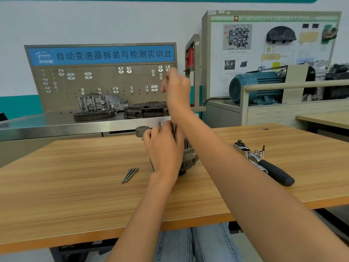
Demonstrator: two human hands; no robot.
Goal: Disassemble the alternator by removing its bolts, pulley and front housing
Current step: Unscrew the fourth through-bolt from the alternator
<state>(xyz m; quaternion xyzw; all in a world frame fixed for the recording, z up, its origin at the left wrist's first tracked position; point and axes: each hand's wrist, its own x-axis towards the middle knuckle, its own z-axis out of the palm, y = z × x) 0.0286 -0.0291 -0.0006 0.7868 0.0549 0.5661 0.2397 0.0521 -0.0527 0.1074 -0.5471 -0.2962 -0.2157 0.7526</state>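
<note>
Alternator (188, 157) sits mid-bench w/ its shaft axis upright, mostly hidden behind the left hand (163, 146), which grips its top. Right hand (176, 86) is raised well above it, blurred, fingers curled, can't tell if it holds anything. Three removed bolts (130, 174) lie just left; ratchet (264, 163) toward right edge

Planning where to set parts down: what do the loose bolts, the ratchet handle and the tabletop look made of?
Loose bolts: bare grey metal, likely steel, with a dull sheen. Ratchet: bright chrome-like metal head and shank that reflect light, with a matte black handle, probably rubber or plastic. Table: wood-grain surface, likely laminate, judging by its even printed-looking streaks and orange edge band.
</note>
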